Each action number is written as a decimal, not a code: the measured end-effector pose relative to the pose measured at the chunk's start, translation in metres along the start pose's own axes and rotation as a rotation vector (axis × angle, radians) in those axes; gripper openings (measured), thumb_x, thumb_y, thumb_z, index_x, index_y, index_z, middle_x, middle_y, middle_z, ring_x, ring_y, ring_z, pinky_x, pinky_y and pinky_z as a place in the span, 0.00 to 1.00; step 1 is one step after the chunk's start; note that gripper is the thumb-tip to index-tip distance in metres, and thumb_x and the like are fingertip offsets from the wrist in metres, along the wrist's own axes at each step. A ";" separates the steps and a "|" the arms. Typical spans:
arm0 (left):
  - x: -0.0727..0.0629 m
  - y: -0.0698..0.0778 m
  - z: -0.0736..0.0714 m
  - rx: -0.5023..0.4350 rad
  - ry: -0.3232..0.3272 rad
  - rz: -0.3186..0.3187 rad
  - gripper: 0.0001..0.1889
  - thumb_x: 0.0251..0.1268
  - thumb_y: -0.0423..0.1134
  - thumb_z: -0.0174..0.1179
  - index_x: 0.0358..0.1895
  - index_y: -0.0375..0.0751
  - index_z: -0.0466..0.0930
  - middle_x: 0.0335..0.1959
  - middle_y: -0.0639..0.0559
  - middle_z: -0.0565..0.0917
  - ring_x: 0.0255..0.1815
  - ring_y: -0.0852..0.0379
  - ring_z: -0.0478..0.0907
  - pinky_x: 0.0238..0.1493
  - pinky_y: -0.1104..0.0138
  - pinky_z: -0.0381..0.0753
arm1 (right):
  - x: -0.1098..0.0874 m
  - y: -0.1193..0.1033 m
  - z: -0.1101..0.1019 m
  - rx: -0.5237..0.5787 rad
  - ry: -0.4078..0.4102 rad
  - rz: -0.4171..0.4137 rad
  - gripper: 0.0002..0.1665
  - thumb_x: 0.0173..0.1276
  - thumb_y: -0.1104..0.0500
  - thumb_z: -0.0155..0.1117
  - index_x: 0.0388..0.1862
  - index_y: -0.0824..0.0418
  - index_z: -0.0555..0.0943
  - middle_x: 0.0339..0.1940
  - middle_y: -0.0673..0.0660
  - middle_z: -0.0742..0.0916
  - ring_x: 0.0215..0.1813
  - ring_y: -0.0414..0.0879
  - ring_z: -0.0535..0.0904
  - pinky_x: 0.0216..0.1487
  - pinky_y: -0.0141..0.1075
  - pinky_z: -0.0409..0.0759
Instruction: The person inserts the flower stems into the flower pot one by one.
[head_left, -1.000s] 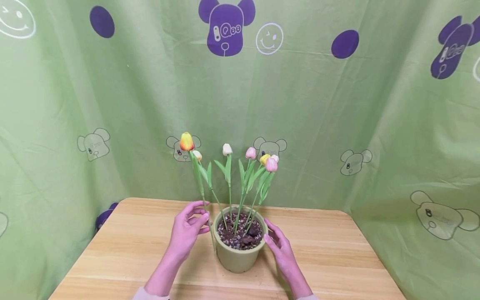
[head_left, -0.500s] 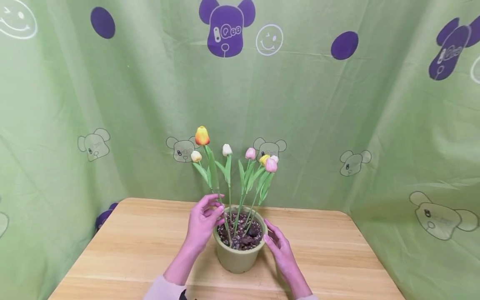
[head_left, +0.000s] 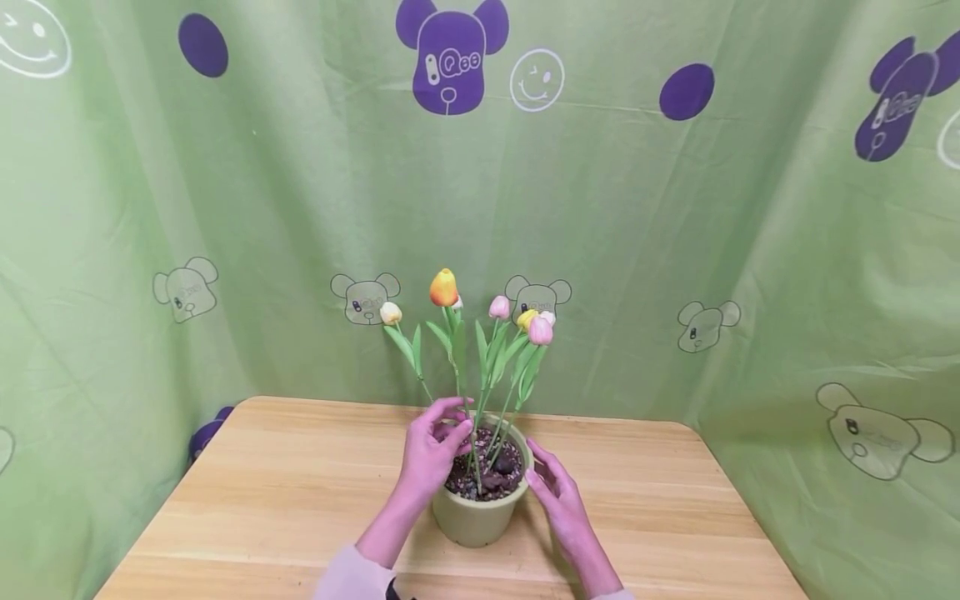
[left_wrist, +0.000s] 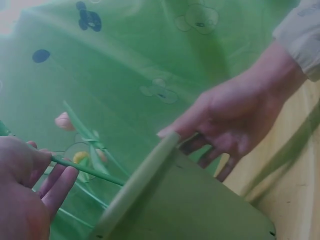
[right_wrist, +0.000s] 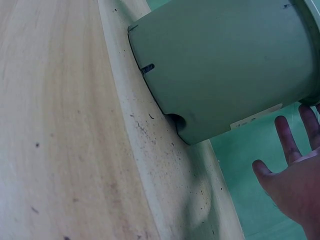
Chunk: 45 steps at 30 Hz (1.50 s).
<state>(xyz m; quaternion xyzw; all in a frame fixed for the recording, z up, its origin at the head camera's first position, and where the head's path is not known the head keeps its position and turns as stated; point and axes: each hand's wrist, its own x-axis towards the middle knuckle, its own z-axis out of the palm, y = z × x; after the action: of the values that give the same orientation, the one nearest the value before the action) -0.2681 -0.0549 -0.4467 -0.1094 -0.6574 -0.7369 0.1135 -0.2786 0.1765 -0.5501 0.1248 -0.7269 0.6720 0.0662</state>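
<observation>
My left hand (head_left: 429, 454) pinches the green stem of an artificial tulip with an orange-yellow bloom (head_left: 444, 288). This tulip stands nearly upright over the green flowerpot (head_left: 478, 523), its lower end at the dark, gritty soil (head_left: 498, 482); whether it is in the soil I cannot tell. In the left wrist view, thumb and fingers meet on the stem (left_wrist: 90, 171). My right hand (head_left: 562, 500) rests against the pot's right side, thumb by the rim and fingers spread, as the right wrist view shows. Several other tulips stand in the pot, including a pink tulip (head_left: 499, 307) and a cream tulip (head_left: 391, 313).
The pot stands on a light wooden table (head_left: 300, 500). A green curtain (head_left: 615, 217) with cartoon bear prints hangs behind and at both sides. Dark soil crumbs (right_wrist: 145, 132) lie on the tabletop beside the pot's base.
My left hand has carried the orange-yellow tulip rightward from outside the pot's left edge to above the soil. The bloom now covers most of the white one behind it. My right hand stays put.
</observation>
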 end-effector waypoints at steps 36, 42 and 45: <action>-0.004 -0.027 0.006 0.113 -0.143 0.127 0.16 0.71 0.30 0.63 0.60 0.38 0.81 0.45 0.37 0.83 0.40 0.42 0.83 0.40 0.62 0.93 | 0.002 0.002 0.000 0.042 -0.009 0.044 0.31 0.80 0.59 0.57 0.80 0.55 0.66 0.79 0.61 0.71 0.67 0.30 0.75 0.67 0.23 0.74; -0.005 -0.028 0.007 0.156 -0.142 0.122 0.16 0.70 0.30 0.63 0.59 0.40 0.82 0.45 0.40 0.83 0.39 0.49 0.83 0.40 0.61 0.93 | 0.002 0.000 0.001 0.038 -0.009 0.034 0.31 0.81 0.59 0.57 0.80 0.57 0.66 0.79 0.63 0.71 0.67 0.30 0.75 0.67 0.23 0.74; -0.007 -0.028 0.007 0.190 -0.141 0.114 0.16 0.71 0.31 0.63 0.60 0.40 0.82 0.45 0.43 0.84 0.38 0.55 0.82 0.39 0.64 0.92 | 0.001 -0.001 0.001 0.034 -0.015 0.017 0.31 0.81 0.59 0.56 0.80 0.59 0.66 0.79 0.64 0.70 0.67 0.30 0.75 0.67 0.22 0.74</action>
<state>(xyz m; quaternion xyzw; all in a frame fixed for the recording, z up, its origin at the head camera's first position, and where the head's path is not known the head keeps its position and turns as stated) -0.2704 -0.0451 -0.4742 -0.1871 -0.7234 -0.6540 0.1187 -0.2790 0.1750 -0.5493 0.1249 -0.7168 0.6839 0.0531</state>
